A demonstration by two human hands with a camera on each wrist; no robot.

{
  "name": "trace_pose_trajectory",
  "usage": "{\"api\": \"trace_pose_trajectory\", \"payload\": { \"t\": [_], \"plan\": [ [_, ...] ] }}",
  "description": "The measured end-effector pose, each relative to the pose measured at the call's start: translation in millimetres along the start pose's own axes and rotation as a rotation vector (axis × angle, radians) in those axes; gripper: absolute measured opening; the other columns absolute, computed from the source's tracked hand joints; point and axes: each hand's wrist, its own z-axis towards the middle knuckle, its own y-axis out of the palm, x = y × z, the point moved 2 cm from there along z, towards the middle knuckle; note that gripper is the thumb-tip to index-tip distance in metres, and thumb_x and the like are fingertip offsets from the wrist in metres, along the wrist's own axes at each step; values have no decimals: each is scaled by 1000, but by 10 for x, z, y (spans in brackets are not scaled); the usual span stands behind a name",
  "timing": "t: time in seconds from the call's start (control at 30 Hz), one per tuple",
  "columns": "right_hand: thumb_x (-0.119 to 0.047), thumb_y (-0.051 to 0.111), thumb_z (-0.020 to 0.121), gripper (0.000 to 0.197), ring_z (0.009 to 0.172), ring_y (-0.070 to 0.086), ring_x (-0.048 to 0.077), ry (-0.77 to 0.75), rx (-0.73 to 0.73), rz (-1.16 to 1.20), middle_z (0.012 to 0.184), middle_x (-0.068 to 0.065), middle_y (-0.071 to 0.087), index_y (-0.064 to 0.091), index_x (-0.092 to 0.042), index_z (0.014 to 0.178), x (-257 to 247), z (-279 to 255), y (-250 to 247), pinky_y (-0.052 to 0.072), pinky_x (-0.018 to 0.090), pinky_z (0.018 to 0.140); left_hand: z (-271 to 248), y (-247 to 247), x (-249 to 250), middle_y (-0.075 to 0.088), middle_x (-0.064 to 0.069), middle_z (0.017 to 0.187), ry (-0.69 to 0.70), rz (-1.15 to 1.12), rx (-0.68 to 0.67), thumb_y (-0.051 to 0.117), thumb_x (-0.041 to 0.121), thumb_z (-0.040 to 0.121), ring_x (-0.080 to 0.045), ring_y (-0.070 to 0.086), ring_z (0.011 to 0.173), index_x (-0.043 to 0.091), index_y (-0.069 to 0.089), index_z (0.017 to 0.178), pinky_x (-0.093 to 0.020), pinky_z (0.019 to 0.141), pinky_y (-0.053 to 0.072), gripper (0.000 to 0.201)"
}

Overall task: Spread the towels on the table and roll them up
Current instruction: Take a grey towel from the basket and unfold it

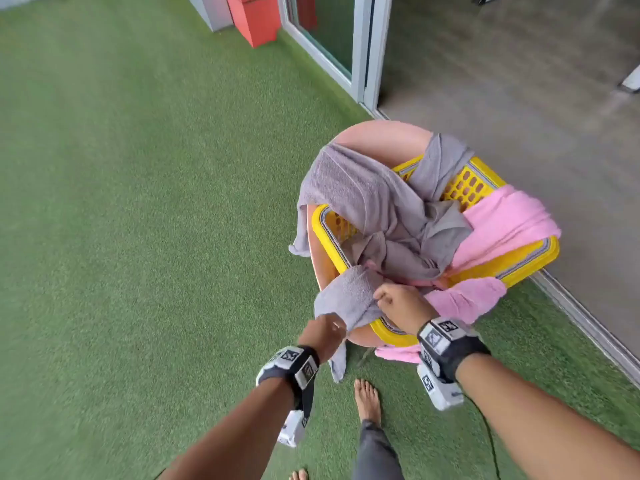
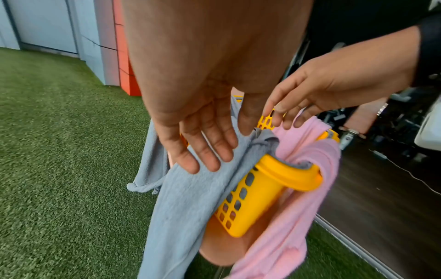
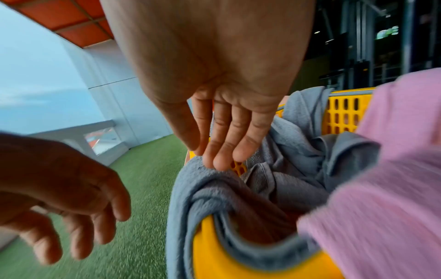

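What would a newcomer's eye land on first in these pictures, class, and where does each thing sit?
The bright yellow basket stands out first, sitting on a pink stool at the edge of the green turf. Grey towels spill over its near and left rim, pink towels over its right. Both hands, the left hand and right hand, meet at the grey towel's near corner.

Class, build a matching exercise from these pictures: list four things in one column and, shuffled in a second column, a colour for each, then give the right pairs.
Things:
1. perforated plastic laundry basket
2. terry towel under the left hand's straight fingers, the grey towel
3. ribbed towel draped over the basket's right rim
4. artificial turf floor

Colours:
A. green
B. pink
C. yellow
D. grey

Pairs: 1-C, 2-D, 3-B, 4-A
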Motion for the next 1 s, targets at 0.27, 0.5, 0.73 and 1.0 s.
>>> {"api": "trace_pose_trajectory", "payload": {
  "t": [0.27,0.5,0.73,1.0],
  "plan": [
    [-18,66,75,38,86,62,34,-32,-233,-199,86,7,65,34,-28,91,282,463,187,50,42,73,468,457,206,69,-12,82,-238,-32,85,58,19,77,-30,64,79,15,72,81,-28,66,47,15],
    [-12,70,76,21,81,59,29,-164,-133,-106,89,2,60,53,-19,87,420,241,266,43,38,66,548,745,115,73,-13,90,-238,-231,157,68,22,82,-30,67,86,14,74,95,-34,74,52,17],
    [-16,70,79,22,76,56,21,-189,-98,-117,83,-3,57,49,-19,85,426,273,276,40,34,63,552,697,119,70,-9,93,-174,-308,215,70,10,79,-21,66,76,9,74,89,-29,69,51,11],
    [-16,70,84,14,79,61,18,-200,-52,-99,86,-4,68,59,-17,91,437,326,267,37,25,64,630,677,58,66,-7,99,-203,-348,267,66,13,84,-17,56,78,5,74,92,-19,66,34,14]
  ]
}}
